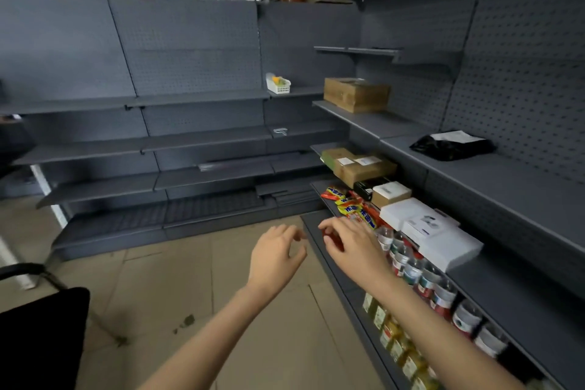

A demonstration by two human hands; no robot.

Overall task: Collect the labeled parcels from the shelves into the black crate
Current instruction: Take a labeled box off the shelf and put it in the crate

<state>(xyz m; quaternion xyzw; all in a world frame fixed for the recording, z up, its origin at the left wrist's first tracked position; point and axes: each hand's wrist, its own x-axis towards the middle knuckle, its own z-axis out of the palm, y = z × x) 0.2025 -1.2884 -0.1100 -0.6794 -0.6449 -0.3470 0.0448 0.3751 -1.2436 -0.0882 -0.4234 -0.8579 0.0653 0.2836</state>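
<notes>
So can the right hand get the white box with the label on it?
Probably yes. The right hand is empty, fingers loosely curled, just left of the white box. The box lies on top at the shelf's front edge, with nothing over it, so the way looks free.

matt dark grey perforated metal shelving (196, 41), a glossy crinkled black plastic mailer bag (449, 147) with a white paper label, matt brown cardboard boxes (356, 95), smooth white card boxes (443, 241), shiny red-yellow plastic snack wrappers (348, 206)
</notes>
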